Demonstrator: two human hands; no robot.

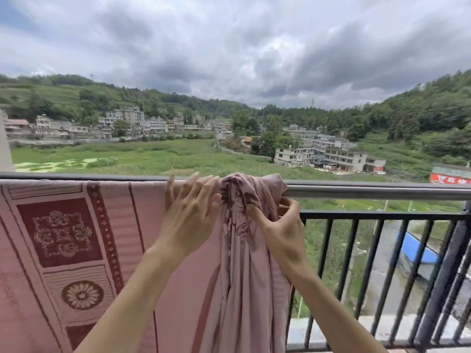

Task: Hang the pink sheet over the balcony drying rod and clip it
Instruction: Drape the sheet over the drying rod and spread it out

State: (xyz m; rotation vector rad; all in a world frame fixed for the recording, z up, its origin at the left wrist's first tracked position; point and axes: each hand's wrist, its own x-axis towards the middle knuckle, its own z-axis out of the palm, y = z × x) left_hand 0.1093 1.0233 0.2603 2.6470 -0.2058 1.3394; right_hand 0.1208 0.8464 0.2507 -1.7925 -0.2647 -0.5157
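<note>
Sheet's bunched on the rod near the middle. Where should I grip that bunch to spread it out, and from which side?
Probably grip the bunched pink sheet just below the drying rod, coming from its right. The folds gather tightest there, and bare rod lies only to the right. The right hand already pinches that edge; the left hand rests open on the flat part.

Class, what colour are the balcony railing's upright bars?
Black metal upright bars, clearest in the head view.
</note>
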